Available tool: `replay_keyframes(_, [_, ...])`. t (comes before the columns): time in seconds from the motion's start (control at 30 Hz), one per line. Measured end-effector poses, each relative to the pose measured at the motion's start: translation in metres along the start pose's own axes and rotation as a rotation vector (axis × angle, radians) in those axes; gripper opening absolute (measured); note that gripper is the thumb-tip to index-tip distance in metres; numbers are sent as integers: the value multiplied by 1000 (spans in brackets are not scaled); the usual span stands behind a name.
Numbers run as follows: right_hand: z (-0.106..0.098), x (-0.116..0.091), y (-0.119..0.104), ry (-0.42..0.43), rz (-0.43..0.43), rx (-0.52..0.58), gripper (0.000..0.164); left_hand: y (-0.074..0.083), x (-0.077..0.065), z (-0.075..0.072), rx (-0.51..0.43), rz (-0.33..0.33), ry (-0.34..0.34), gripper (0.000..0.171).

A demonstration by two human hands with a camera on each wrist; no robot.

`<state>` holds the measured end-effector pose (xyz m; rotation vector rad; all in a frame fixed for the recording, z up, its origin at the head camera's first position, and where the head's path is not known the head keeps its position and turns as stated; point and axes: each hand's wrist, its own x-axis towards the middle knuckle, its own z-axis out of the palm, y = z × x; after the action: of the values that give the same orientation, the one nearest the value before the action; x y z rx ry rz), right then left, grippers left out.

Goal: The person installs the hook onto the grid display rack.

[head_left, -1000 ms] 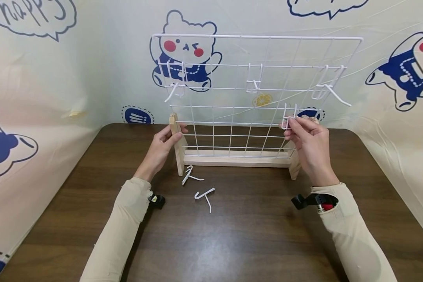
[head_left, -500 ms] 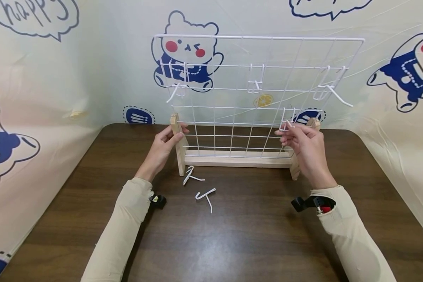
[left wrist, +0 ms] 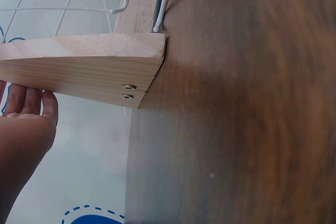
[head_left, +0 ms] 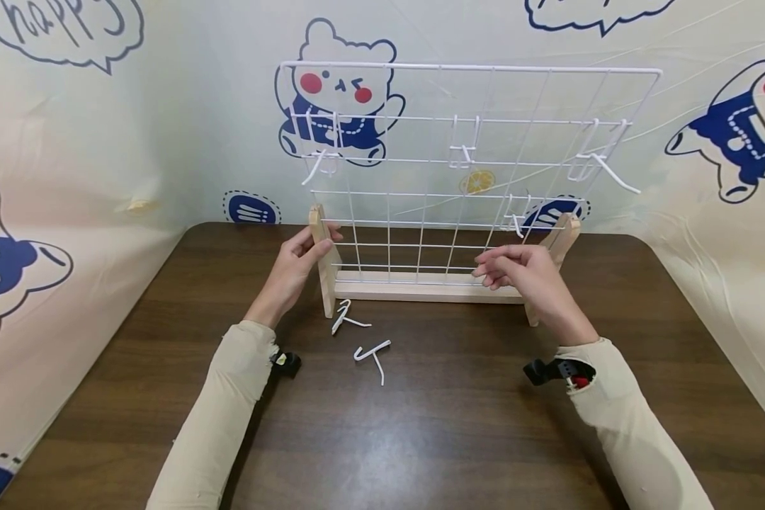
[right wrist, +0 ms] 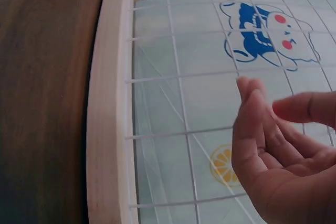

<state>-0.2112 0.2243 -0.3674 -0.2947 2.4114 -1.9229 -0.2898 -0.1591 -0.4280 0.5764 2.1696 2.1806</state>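
My left hand point(head_left: 288, 268) grips the left wooden end post point(head_left: 324, 280) of a white wire grid rack point(head_left: 472, 67). In the left wrist view its fingertips point(left wrist: 32, 100) curl under that post. My right hand point(head_left: 528, 275) is in front of the lower right mesh, fingers loosely bent and nothing between them. In the right wrist view the thumb stands apart from the fingers. A white wire hook point(head_left: 515, 219) hangs just above this hand on a lower wire. Three more hooks hang higher: a left hook point(head_left: 319, 159), a middle hook point(head_left: 464, 145) and a right hook point(head_left: 596, 159).
Two loose white hooks lie on the brown table point(head_left: 433, 418) in front of the rack, a rear hook point(head_left: 347, 319) and a front hook point(head_left: 374, 353). The right wooden post point(head_left: 564, 237) stands behind my right hand. A cartoon-printed sheet point(head_left: 185, 127) covers the walls behind.
My right hand has let go of the hook, which now hangs on the lower right mesh, and has moved down and left. My left hand stays on the post.
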Motion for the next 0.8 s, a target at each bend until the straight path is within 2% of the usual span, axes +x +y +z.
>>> replay_keyframes(0.17, [10,1,6,-86,1,-41,27,1,0,1,-2,1,-1,38])
replay_keyframes(0.33, [14,-3,5,-179,12,22,27,1,1,2,2,-3,-10,36])
replay_keyframes(0.47, [17,-6,-1,-207,5,35,27,1,1,1,-5,-5,-15,40])
replay_keyframes(0.8, [41,-9,-1,-295,-41,-56,22,0,0,0,4,1,-2,37])
